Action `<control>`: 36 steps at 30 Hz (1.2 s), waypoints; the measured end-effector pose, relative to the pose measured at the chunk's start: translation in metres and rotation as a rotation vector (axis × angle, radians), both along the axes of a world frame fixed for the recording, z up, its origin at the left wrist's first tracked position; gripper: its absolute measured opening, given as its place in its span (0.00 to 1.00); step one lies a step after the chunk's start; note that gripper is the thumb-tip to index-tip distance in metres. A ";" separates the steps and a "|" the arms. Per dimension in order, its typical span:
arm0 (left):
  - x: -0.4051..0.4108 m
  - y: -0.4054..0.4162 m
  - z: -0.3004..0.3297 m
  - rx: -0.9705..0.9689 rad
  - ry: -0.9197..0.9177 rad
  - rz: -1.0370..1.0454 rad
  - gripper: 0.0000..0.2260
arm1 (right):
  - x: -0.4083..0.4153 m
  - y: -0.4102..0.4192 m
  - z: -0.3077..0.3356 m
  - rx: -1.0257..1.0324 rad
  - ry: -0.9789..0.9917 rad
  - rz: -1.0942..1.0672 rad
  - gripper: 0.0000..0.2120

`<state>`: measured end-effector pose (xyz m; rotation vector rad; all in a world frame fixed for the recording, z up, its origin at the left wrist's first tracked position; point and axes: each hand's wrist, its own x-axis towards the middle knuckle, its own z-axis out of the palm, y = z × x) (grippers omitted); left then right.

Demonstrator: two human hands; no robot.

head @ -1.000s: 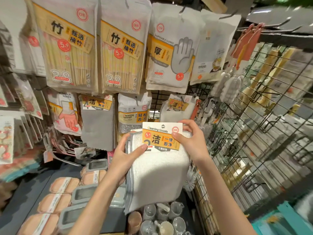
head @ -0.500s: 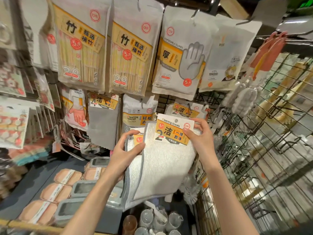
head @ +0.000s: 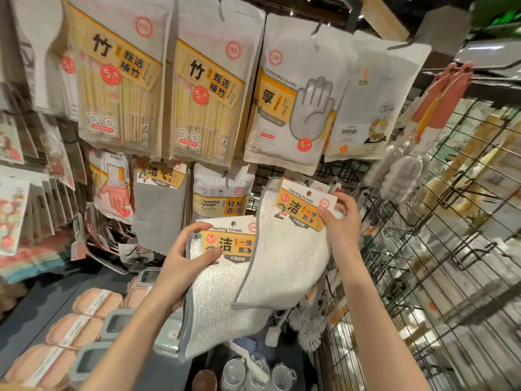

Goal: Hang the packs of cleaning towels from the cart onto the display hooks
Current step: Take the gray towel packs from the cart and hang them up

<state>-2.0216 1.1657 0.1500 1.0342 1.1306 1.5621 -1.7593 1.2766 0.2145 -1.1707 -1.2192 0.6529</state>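
The two packs were stacked together a moment ago; now they have come apart. The right hand [head: 339, 221] pinches the card header of the upper towel pack [head: 284, 249] and has carried it up and to the right, toward the gap in the display below the disposable gloves pack [head: 296, 97]. The punched hole at the top of its header sits close to the wire grid [head: 423, 249], but I cannot make out the hook itself behind the card. The left hand [head: 186, 258] grips the second towel pack [head: 217, 300] by its header, thumb on the front, holding it lower and nearer, just left of the first and overlapped by it. To my eye the hanging of the first pack is about to happen, with the hole still to be threaded; the second waits its turn. The cart is not in view
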 end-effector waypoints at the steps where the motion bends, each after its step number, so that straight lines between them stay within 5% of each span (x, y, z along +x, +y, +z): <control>1: 0.000 0.000 0.000 -0.001 -0.004 -0.001 0.19 | 0.001 0.002 0.000 0.000 0.001 -0.004 0.18; 25: -0.023 0.001 -0.018 -0.048 0.010 0.041 0.18 | -0.001 0.062 -0.017 0.007 0.004 -0.110 0.17; 36: -0.027 -0.001 -0.019 -0.038 -0.014 0.017 0.23 | -0.004 0.083 -0.014 -0.003 -0.178 -0.195 0.17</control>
